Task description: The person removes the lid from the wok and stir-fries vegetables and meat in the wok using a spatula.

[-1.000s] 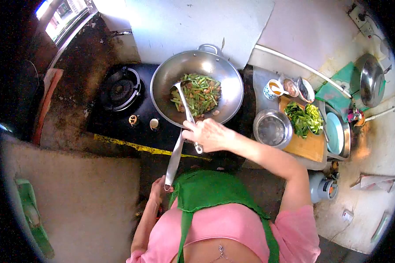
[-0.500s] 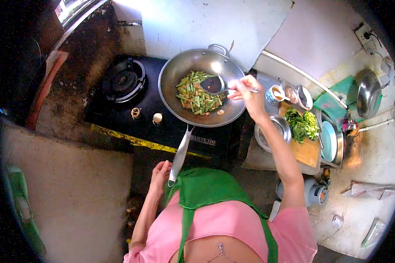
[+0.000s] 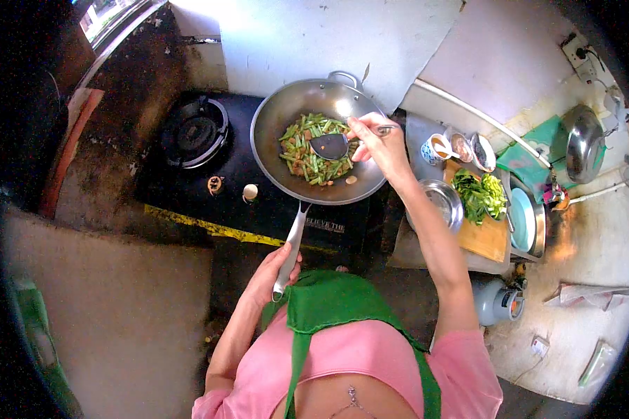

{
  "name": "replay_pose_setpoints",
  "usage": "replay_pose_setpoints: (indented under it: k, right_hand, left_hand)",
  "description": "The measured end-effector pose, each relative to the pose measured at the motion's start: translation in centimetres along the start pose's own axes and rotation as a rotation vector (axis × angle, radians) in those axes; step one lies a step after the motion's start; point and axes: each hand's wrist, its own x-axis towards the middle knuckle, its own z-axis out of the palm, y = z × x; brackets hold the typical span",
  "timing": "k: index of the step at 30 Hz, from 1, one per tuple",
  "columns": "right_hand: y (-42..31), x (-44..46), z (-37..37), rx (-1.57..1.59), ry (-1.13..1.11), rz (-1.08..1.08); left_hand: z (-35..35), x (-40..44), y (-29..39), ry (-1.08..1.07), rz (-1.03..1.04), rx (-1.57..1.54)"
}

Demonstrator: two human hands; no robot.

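A steel wok point(image 3: 272, 150) sits on the stove with chopped green vegetables point(image 3: 307, 160) and small brownish pieces in its bottom. My left hand point(image 3: 269, 272) is wrapped round the wok's long metal handle point(image 3: 295, 241), near its lower end. Above the wok's right rim, my right hand point(image 3: 383, 148) grips a spatula point(image 3: 330, 146). The broad dark head of the spatula lies among the vegetables, and its handle end shows beyond my fingers.
A second burner point(image 3: 196, 133) is to the left, with two small knobs by the stove's front. At right stand a steel bowl point(image 3: 446, 195), a cutting board point(image 3: 486, 241) with chopped greens point(image 3: 476, 195), small bowls point(image 3: 437, 148) and a gas cylinder point(image 3: 496, 302).
My left hand has moved up and closed on the wok's handle. The spatula head has shifted left and down into the vegetables, my right hand moving with it.
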Motion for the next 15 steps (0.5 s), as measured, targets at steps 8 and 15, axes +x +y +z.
replay_pose_setpoints:
  k: [8, 15]
  right_hand:
    - [-0.3, 3.5, 1.3, 0.094, -0.007, -0.031]
    - [-1.5, 5.6, 1.5, 0.001, -0.114, -0.016]
  left_hand:
    - [0.3, -0.1, 0.0, 0.065, 0.007, 0.007]
    - [-0.1, 0.0, -0.1, 0.031, 0.0, -0.005]
